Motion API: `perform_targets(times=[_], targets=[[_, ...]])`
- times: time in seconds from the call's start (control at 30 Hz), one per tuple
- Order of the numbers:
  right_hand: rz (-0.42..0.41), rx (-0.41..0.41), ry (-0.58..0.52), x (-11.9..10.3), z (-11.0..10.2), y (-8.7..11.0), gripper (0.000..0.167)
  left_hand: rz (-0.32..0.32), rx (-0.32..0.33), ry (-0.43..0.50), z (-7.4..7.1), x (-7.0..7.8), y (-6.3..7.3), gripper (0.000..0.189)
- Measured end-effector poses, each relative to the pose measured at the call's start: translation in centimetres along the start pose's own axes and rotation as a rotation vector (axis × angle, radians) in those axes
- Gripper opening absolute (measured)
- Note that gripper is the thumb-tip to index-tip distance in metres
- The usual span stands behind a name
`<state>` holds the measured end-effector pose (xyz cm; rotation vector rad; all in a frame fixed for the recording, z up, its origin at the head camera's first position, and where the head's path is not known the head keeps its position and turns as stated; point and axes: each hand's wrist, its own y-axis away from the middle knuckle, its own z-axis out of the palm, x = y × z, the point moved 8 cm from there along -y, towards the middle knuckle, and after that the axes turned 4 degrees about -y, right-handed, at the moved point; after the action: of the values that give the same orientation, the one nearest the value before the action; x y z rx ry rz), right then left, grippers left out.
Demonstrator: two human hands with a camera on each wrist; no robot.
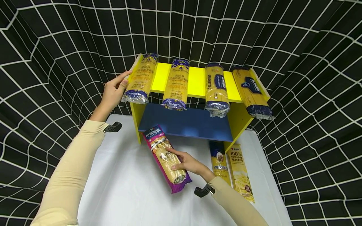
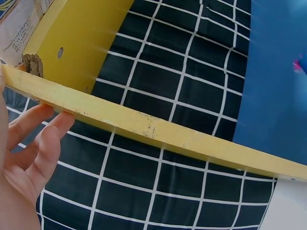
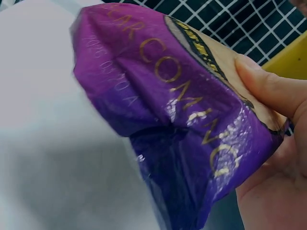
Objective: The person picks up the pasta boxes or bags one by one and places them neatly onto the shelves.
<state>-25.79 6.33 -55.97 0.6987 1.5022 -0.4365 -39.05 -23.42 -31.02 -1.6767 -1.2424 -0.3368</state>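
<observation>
My right hand [image 1: 190, 163] grips a purple pasta packet [image 1: 167, 157] with a window of pale yellow pasta. The packet slants in front of the shelf's lower left, its top end near the left side panel. In the right wrist view, its crumpled purple end [image 3: 168, 96] shows gold lettering, with my thumb along the pasta side. My left hand [image 1: 114, 92] holds the upper left side of the yellow shelf rack [image 1: 195, 83], beside a spaghetti packet [image 1: 141, 77]. In the left wrist view, its fingertips [image 2: 64, 120] rest against the panel's edge.
More spaghetti packets [image 1: 176, 83] lie spaced along the sloping yellow top tier. Below is a blue shelf board [image 1: 186, 122]. Two yellow pasta packets, one blue-topped [image 1: 220, 163] and one taller [image 1: 240, 172], lie on the white table [image 1: 124, 188] at right. Black grid cloth surrounds everything.
</observation>
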Motion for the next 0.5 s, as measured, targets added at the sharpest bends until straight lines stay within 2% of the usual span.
perform_targets(times=[0.23,0.5], targets=[[-0.018,0.096,-0.093,-0.3,-1.3,-0.5,0.08,-0.009,-0.007,0.002,0.1,-0.2,-0.1,0.039],[-0.03,0.256,-0.147,-0.6,-3.2,-0.8,0.081,-0.003,-0.003,-0.004,0.1,-0.2,-0.1,0.039]])
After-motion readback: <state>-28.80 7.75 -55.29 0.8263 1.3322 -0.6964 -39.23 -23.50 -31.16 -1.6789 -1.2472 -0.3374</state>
